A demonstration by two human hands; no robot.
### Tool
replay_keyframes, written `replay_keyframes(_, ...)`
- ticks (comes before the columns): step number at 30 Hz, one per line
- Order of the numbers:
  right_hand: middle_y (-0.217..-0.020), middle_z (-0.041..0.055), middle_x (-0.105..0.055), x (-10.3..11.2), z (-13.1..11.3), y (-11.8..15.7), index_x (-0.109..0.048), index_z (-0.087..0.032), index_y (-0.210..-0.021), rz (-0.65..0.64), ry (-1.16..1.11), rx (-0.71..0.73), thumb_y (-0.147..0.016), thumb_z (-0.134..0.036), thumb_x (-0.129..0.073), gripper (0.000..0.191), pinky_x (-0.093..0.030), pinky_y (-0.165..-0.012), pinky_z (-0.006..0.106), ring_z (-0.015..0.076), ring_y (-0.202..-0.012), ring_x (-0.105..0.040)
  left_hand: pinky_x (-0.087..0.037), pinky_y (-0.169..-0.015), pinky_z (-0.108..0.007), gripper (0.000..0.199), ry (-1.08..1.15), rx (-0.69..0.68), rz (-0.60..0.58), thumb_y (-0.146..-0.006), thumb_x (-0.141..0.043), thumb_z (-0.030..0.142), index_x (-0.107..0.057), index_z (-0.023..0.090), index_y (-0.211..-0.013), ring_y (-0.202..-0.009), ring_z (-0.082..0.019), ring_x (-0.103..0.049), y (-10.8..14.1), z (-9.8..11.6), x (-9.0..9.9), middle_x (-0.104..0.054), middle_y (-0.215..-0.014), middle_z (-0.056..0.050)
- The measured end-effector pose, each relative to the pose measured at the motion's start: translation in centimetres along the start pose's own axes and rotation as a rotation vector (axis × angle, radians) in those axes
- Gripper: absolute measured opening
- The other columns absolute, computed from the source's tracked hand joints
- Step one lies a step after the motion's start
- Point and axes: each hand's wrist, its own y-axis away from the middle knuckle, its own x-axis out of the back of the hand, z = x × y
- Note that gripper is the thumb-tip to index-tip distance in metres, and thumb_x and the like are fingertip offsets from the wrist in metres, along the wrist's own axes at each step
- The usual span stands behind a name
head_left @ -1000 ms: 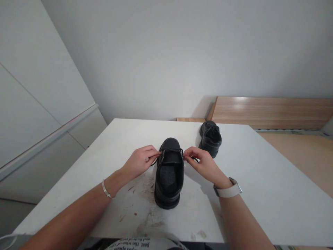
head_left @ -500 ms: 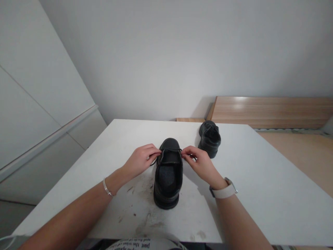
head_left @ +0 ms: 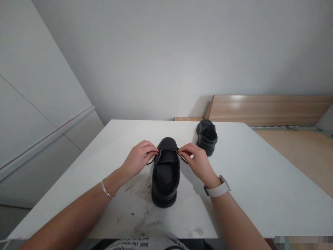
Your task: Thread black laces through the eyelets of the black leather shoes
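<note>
While the left hand (head_left: 137,157) pinches a thin black lace (head_left: 170,149) between thumb and fingertips at the near shoe's left edge, the right hand (head_left: 195,157) grips it the same way at the right edge, both closed on the cord. Slender loose ends curve down below the fingers on the 2 sides. The near shoe (head_left: 164,173) stands upright on its sole on the white table (head_left: 260,184), between the hands and close to the person. Its smooth black upper looks like leather, with a rounded toe, a long oval opening, a darker, matte insole and a thick, rounded heel. The toe points away from the person, toward the grey wall (head_left: 145,69), and the heel faces the body; the long axis runs nearly straight away, tipped very slightly to the right at the far end. A 2nd black shoe (head_left: 207,139), creased and softly shiny, sits farther off to the right, also toe away. Dark, grainy smudges (head_left: 148,220) mark the table's flat, smooth top around and in front of the heel.
</note>
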Motion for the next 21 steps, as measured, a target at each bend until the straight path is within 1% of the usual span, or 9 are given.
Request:
replay_keyframes(2, -0.086, 0.0049, -0.071, -0.1, 0.0, 0.0, -0.072, -0.020, -0.085, -0.002, -0.014, -0.015, -0.091, -0.020, -0.062, 0.012, -0.048, -0.073, 0.031, 0.0182, -0.078, -0.063, -0.050, -0.081, -0.032, 0.017, 0.010, -0.003, -0.008, -0.097, -0.057, 0.024, -0.073, 0.020, -0.090, -0.087, -0.020, -0.064, 0.0, 0.1, 0.0, -0.072, -0.089, -0.006)
replay_keyframes(5, -0.091, 0.0047, -0.074, -0.1, -0.2, 0.1, -0.073, -0.021, -0.091, -0.011, 0.004, -0.020, -0.090, -0.017, -0.061, 0.013, -0.051, -0.078, 0.032, 0.0189, -0.082, -0.065, -0.050, -0.081, -0.033, 0.012, -0.018, 0.010, 0.000, -0.094, -0.061, 0.022, -0.072, 0.020, -0.089, -0.086, -0.020, -0.065, -0.1, 0.3, 0.1, -0.073, -0.087, -0.004)
replay_keyframes(7, -0.092, 0.0048, -0.075, -0.1, -0.5, 0.2, -0.074, -0.021, -0.092, 0.001, 0.083, -0.005, -0.090, -0.015, -0.062, 0.014, -0.051, -0.081, 0.034, 0.0209, -0.086, -0.066, -0.050, -0.081, -0.033, 0.008, -0.032, 0.058, 0.013, -0.091, -0.064, 0.021, -0.072, 0.020, -0.092, -0.085, -0.020, -0.066, -0.3, 0.5, 0.1, -0.073, -0.087, -0.004)
replay_keyframes(9, -0.091, 0.0052, -0.076, -0.1, -0.8, 0.2, -0.075, -0.021, -0.092, 0.019, 0.166, 0.004, -0.089, -0.014, -0.062, 0.015, -0.051, -0.082, 0.036, 0.0228, -0.088, -0.066, -0.051, -0.079, -0.031, 0.009, -0.009, 0.125, 0.008, -0.090, -0.065, 0.021, -0.071, 0.021, -0.096, -0.083, -0.019, -0.068, -0.4, 0.7, 0.1, -0.073, -0.088, -0.003)
replay_keyframes(13, -0.094, 0.0051, -0.076, -0.3, -1.6, 0.4, -0.073, -0.021, -0.094, 0.017, 0.151, -0.036, -0.090, -0.013, -0.060, 0.016, -0.052, -0.080, 0.033, 0.0217, -0.086, -0.070, -0.051, -0.073, -0.028, 0.010, 0.094, 0.223, -0.051, -0.093, -0.059, 0.026, -0.067, 0.022, -0.097, -0.079, -0.019, -0.072, -0.5, 1.7, 0.4, -0.077, -0.088, -0.001)
replay_keyframes(15, -0.092, 0.0051, -0.076, -0.5, -2.2, 0.6, -0.072, -0.021, -0.097, 0.015, 0.129, -0.063, -0.093, -0.018, -0.057, 0.016, -0.052, -0.076, 0.032, 0.0204, -0.081, -0.070, -0.051, -0.068, -0.028, 0.016, 0.119, 0.264, -0.065, -0.095, -0.056, 0.034, -0.066, 0.022, -0.099, -0.074, -0.019, -0.072, -0.5, 2.5, 0.7, -0.077, -0.083, -0.001)
replay_keyframes(18, -0.088, 0.0070, -0.076, -0.5, -3.5, 0.8, -0.069, -0.021, -0.103, 0.011, 0.088, -0.113, -0.097, -0.032, -0.054, 0.020, -0.051, -0.069, 0.030, 0.0208, -0.075, -0.071, -0.052, -0.064, -0.028, 0.027, 0.161, 0.316, -0.092, -0.093, -0.058, 0.046, -0.066, 0.021, -0.102, -0.069, -0.020, -0.072, -0.7, 3.7, 1.1, -0.077, -0.081, -0.003)
replay_keyframes(20, -0.090, 0.0095, -0.076, -0.5, -4.4, 0.7, -0.067, -0.020, -0.108, -0.011, 0.101, -0.146, -0.096, -0.044, -0.057, 0.029, -0.051, -0.068, 0.031, 0.0229, -0.078, -0.072, -0.052, -0.065, -0.028, 0.031, 0.147, 0.321, -0.119, -0.090, -0.063, 0.046, -0.066, 0.020, -0.106, -0.072, -0.021, -0.072, -1.1, 4.3, 1.4, -0.078, -0.084, -0.004)
replay_keyframes(21, -0.091, 0.0108, -0.075, -0.4, -4.9, 0.6, -0.066, -0.019, -0.109, -0.032, 0.144, -0.152, -0.094, -0.047, -0.059, 0.032, -0.051, -0.068, 0.031, 0.0240, -0.079, -0.071, -0.052, -0.065, -0.028, 0.030, 0.109, 0.308, -0.138, -0.089, -0.064, 0.044, -0.067, 0.020, -0.107, -0.073, -0.021, -0.072, -1.3, 4.5, 1.4, -0.077, -0.084, -0.005)
